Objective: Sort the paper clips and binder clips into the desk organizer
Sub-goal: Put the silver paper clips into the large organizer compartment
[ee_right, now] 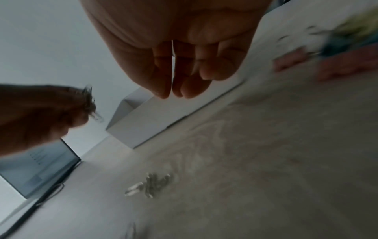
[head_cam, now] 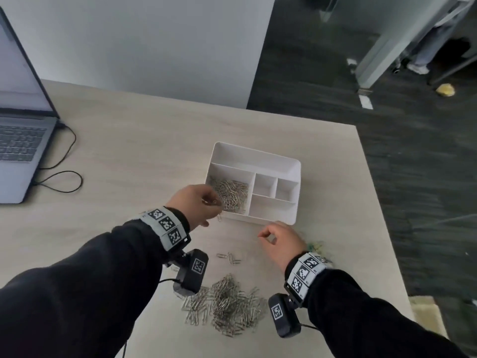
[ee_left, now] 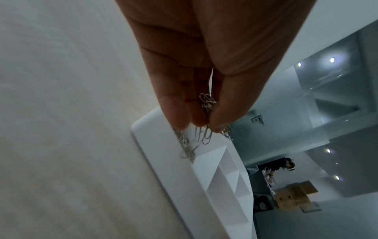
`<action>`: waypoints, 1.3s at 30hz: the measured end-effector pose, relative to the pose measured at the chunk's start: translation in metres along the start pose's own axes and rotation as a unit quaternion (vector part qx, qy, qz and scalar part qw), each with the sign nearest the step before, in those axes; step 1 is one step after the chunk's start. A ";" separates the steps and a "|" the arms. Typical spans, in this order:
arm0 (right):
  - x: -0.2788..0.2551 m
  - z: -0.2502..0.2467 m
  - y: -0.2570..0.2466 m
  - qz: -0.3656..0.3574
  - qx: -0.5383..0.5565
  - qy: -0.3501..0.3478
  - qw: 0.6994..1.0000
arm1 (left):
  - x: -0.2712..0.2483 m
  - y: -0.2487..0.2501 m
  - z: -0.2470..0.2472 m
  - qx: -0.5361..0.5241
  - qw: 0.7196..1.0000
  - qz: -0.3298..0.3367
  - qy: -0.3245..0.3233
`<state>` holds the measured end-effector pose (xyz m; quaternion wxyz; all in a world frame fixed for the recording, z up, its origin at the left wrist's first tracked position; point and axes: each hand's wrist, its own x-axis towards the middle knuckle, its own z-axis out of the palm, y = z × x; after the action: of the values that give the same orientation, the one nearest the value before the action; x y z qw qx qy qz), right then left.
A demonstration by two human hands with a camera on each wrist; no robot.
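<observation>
The white desk organizer stands mid-table; its large left compartment holds a heap of silver paper clips, and the other compartments look bare. My left hand hovers over the organizer's front-left corner. It pinches a small bunch of paper clips between thumb and fingers, some dangling below. My right hand hovers just before the organizer's front wall, fingers curled and tips together, with nothing seen in it. A big pile of paper clips lies near me. Coloured binder clips lie partly hidden behind my right wrist.
A few loose paper clips lie between my hands. An open laptop stands at the far left with a black cable looping on the table. The table's right edge drops to dark carpet.
</observation>
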<state>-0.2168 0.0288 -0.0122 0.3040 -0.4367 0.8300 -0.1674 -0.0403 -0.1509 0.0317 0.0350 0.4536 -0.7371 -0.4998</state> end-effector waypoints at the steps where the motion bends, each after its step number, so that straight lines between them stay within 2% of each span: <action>1: -0.006 0.001 0.005 0.007 -0.009 -0.001 1.000 | 0.006 0.007 -0.002 -0.015 1.000 0.004 0.010; 4: -0.018 0.004 0.012 0.012 -0.007 -0.017 1.000 | 0.019 0.017 -0.004 -0.044 0.998 0.007 0.037; 8: -0.027 0.010 0.009 0.019 -0.018 -0.054 0.998 | 0.020 0.009 -0.004 -0.041 0.998 0.011 0.041; 15: -0.028 0.023 -0.010 -0.024 -0.032 -0.083 0.996 | -0.017 -0.032 -0.006 0.021 0.997 0.030 0.071; 19: -0.018 0.031 -0.033 -0.072 -0.083 -0.098 0.989 | -0.040 -0.072 0.000 0.098 0.994 -0.025 0.051; 24: -0.002 0.045 -0.049 -0.089 -0.170 -0.169 0.967 | -0.068 -0.114 0.012 0.198 0.978 -0.063 -0.006; 34: -0.048 0.049 -0.025 -0.203 -0.183 -0.259 0.926 | -0.091 -0.119 0.040 0.200 0.979 -0.006 -0.037; 36: -0.051 0.047 -0.021 -0.205 -0.163 -0.255 0.931 | -0.092 -0.118 0.046 0.194 0.980 0.002 -0.040; 39: -0.047 0.049 -0.025 -0.182 -0.114 -0.182 0.960 | -0.096 -0.116 0.055 0.206 0.976 0.034 -0.057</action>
<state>-0.1490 0.0529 -0.0196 0.3629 -0.6349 0.6808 -0.0420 0.0616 -0.0550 -0.0463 -0.0841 0.3969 -0.8399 -0.3606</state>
